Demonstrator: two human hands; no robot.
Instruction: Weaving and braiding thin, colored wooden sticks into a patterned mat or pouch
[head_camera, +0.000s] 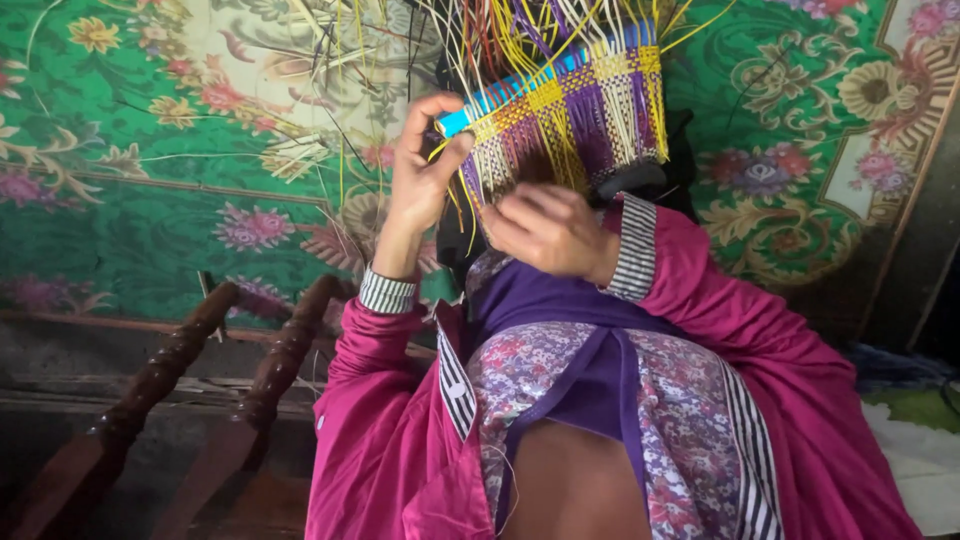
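**Loose strands, a pinched edge, and room for a slip**

In the head view, the half-woven basket of yellow, purple, white and blue plastic strips (572, 112) sat raised above the person's lap, just in front of the chest, with its unwoven strand ends (480, 30) fanning upward. The left hand (425, 165) pinched the blue rim strip at the basket's left corner between thumb and forefinger. The right hand (548, 232) lay curled low against the woven wall; whether its fingers gripped a strip could not be told, since they were blurred.

The likely trouble was the pinch giving way: the stiff strip could spring back and loosen the last rows. The many free ends crossed one another closely, so a wrong strand could be picked up and spoil the check pattern. Loose cut strips (290, 150) lay on the green floral carpet (150, 220), near the dark turned wooden legs (160, 370), where they might tangle.
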